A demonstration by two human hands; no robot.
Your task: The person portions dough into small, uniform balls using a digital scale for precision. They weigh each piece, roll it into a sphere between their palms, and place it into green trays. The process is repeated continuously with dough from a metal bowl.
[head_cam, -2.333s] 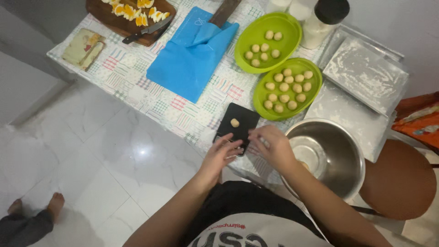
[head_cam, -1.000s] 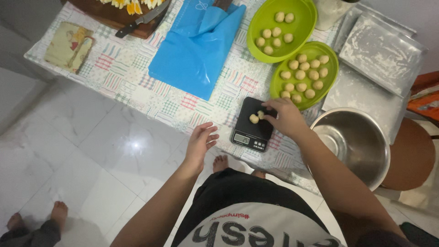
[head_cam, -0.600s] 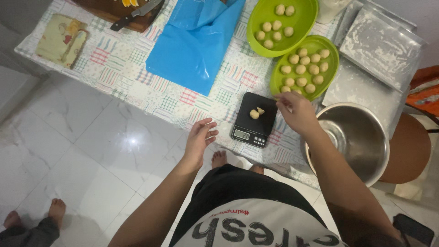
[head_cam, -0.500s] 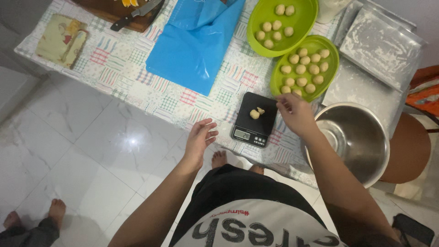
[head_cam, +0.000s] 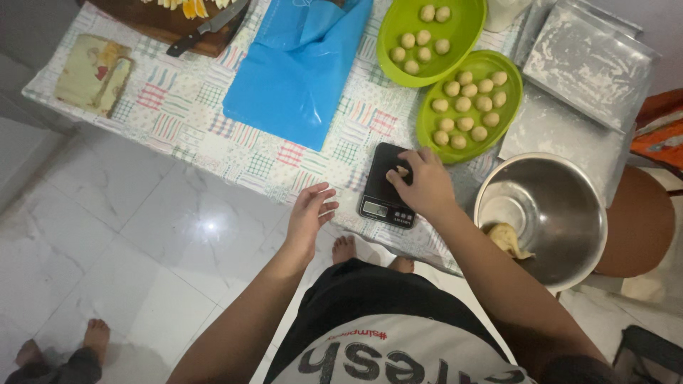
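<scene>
Head | right hand point(head_cam: 425, 186) pinches pale dough ball point(head_cam: 402, 171) | black scale point(head_cam: 384, 186)

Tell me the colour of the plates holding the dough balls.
Bright lime green, both oval plates; the head view shows them clearly.

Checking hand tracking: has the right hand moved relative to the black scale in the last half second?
Yes. The right hand went from the scale's right edge, bowl side, leftward onto its platform, fingers over the dough piece.

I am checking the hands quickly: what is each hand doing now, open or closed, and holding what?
Left hand: open, empty, near the table edge.
Right hand: fingers closed around a dough ball on the black scale.
</scene>
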